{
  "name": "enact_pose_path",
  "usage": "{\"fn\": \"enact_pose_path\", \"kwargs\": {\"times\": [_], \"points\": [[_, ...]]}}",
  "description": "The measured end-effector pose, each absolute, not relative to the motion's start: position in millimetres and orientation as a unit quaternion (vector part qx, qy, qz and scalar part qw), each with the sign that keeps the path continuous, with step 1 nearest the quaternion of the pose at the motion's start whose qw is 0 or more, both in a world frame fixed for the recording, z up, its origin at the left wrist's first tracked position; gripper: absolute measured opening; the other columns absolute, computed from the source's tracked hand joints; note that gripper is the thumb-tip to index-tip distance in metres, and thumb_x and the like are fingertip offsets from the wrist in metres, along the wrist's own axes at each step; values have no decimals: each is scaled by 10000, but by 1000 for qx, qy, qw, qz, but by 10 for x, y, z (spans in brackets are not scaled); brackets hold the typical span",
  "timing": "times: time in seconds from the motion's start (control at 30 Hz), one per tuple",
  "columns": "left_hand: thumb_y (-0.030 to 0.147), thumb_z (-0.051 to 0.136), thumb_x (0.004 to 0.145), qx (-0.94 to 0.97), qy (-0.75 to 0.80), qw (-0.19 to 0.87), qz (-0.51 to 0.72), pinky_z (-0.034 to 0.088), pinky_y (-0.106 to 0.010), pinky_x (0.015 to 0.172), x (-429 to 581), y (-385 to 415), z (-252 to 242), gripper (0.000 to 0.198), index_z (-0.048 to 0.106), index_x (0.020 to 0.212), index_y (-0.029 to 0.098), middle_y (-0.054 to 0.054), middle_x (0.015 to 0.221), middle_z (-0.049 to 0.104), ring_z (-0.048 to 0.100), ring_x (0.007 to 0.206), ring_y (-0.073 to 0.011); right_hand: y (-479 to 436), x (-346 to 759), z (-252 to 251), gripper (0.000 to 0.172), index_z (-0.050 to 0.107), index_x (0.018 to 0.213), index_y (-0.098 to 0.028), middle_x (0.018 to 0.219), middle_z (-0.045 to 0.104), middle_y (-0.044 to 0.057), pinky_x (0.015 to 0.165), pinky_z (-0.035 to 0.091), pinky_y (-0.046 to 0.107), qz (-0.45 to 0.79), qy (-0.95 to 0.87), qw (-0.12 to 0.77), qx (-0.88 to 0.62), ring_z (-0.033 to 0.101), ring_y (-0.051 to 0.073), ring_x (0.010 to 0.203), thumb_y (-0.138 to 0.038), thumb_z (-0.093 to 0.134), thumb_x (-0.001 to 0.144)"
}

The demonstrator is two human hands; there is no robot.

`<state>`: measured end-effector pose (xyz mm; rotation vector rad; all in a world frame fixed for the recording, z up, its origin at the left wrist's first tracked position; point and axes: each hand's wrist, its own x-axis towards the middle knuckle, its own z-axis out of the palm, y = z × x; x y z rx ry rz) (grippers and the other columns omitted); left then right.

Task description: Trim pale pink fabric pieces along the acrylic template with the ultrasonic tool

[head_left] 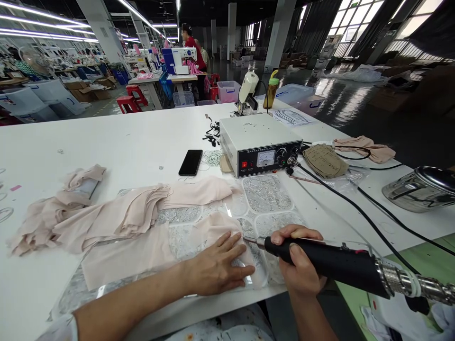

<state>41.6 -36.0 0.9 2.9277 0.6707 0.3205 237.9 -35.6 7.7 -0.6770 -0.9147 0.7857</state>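
My left hand [222, 265] lies flat with its fingers spread on a pale pink fabric piece [216, 225]. That cloth rests on a clear mat [268, 194] with a grey marbled pattern. In my right hand [302, 265] is a black corded ultrasonic hand tool [330, 263], my fingers wrapped round its handle. Its narrow metal tip points left and is at the right edge of the cloth, close to my left fingertips; whether it touches is unclear. Left of my hand lie another flat pink strip [128, 255] and a layered stack of pink strips [117, 213].
A control box [263, 142] with a dial stands behind the mat, its cables running right. Near it are a phone [191, 162], black scraps [212, 135] and brown pattern pieces [325, 161]. A metal canister [421, 189] stands at right. A person [194, 45] is far behind.
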Motion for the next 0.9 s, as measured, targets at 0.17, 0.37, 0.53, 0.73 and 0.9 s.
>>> {"fn": "enact_pose_path", "kwargs": {"times": [0.17, 0.37, 0.53, 0.73, 0.9], "points": [[377, 514, 967, 967, 223, 70, 105, 380, -558, 1048, 424, -367, -17, 302, 589, 1232, 253, -137, 1255, 513, 394, 1321, -400, -325, 2383, 77, 61, 537, 816, -207, 773, 580, 3, 623, 499, 346, 354, -448, 758, -315, 565, 138, 614, -201, 575, 769], [289, 510, 972, 967, 213, 89, 111, 345, -533, 1095, 357, -325, 28, 317, 565, 1277, 223, -145, 1298, 524, 393, 1340, -356, -441, 2535, 157, 138, 568, 854, -201, 764, 545, 2, 570, 489, 339, 356, -385, 793, -311, 540, 133, 589, -200, 563, 716], [-33, 464, 869, 960, 235, 107, 106, 387, -418, 1090, 340, -8, 200, 457, 552, 1284, 137, -140, 1299, 566, 487, 1274, -247, -758, 2613, 218, 131, 576, 875, -202, 748, 522, 7, 519, 487, 327, 423, -390, 760, -301, 518, 127, 565, -247, 557, 753], [145, 562, 917, 934, 328, 141, 10, 473, -386, 951, 474, 344, 327, 162, 669, 1036, 172, -109, 1126, 644, 620, 1059, -244, -858, 2584, 152, 109, 567, 892, -208, 759, 552, 7, 560, 497, 341, 439, -437, 720, -312, 557, 140, 599, -251, 565, 791], [156, 554, 882, 873, 466, 142, -6, 535, -312, 720, 518, 383, 292, 166, 643, 746, 120, -86, 766, 666, 671, 728, -212, -564, 2666, 49, 138, 587, 856, -197, 753, 613, -10, 641, 490, 365, 326, -418, 774, -346, 577, 142, 599, -169, 603, 722]]}}
